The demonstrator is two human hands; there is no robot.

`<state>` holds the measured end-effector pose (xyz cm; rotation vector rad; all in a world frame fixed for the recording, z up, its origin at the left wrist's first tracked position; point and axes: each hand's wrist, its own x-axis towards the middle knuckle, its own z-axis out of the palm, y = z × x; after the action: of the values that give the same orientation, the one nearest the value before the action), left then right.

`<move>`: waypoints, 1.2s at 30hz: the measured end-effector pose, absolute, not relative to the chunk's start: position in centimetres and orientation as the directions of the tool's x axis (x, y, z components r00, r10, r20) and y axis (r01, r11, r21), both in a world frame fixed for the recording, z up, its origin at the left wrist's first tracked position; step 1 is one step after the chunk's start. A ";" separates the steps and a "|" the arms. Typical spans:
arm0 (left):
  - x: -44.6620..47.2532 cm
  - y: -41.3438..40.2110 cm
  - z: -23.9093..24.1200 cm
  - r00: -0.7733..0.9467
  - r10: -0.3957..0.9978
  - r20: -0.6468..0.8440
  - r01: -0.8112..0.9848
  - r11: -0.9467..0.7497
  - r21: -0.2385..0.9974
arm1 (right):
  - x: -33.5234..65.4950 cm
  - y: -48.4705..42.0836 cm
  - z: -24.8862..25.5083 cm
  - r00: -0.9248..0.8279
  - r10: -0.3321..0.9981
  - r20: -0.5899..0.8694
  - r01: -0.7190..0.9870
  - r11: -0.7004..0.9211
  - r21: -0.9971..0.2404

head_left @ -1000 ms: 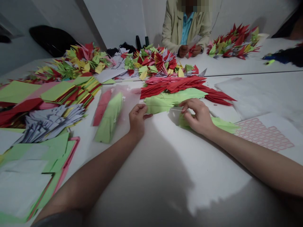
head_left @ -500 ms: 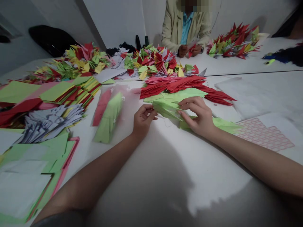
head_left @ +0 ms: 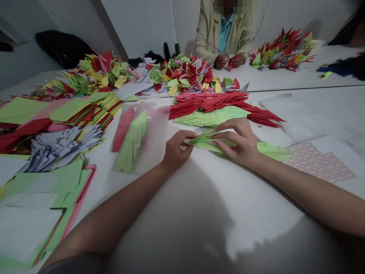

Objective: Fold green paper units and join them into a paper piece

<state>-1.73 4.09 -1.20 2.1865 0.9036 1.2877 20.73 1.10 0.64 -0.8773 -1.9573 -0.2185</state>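
Observation:
A folded piece of light green paper [head_left: 203,137] is held between my two hands, above the white table. My left hand [head_left: 178,149] pinches its pointed left end between thumb and fingers. My right hand [head_left: 238,140] grips the other end, with fingers along the top and thumb below. Under and beside my right hand lie more green folded papers [head_left: 272,151]. Just behind the hands rests a row of green folded papers [head_left: 212,116], and beyond it a fanned stack of red folded papers [head_left: 211,102].
Left of my hands, a clear plastic bag [head_left: 155,129] holds green and red folded papers. Coloured sheets [head_left: 42,182] and white folded strips [head_left: 61,146] fill the left side. Heaps of folded paper [head_left: 185,74] stand behind. Across the table a person [head_left: 225,38] handles red paper.
The green paper has gone from spread apart to a narrower, flatter shape. My left hand has shifted slightly right and down, closer to my right hand.

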 end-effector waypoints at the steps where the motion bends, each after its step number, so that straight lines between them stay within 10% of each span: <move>1: -1.8 4.1 -1.0 0.335 0.712 0.616 0.347 -0.702 0.623 | 20.7 1.1 0.6 -0.297 0.488 0.821 0.662 0.724 -0.191; 11: -1.7 3.3 -0.6 0.382 0.421 0.823 0.527 -0.831 0.181 | 20.4 1.0 0.2 -0.335 0.523 0.784 0.641 0.736 -0.218; 36: -1.4 3.2 -0.7 0.445 0.394 0.804 0.586 -0.807 0.071 | 20.2 0.8 0.5 -0.367 0.443 0.818 0.673 0.734 -0.095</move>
<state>-1.41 3.19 -0.67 2.8500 0.9832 1.4860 20.18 0.75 0.49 -0.8451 -2.0220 -0.3183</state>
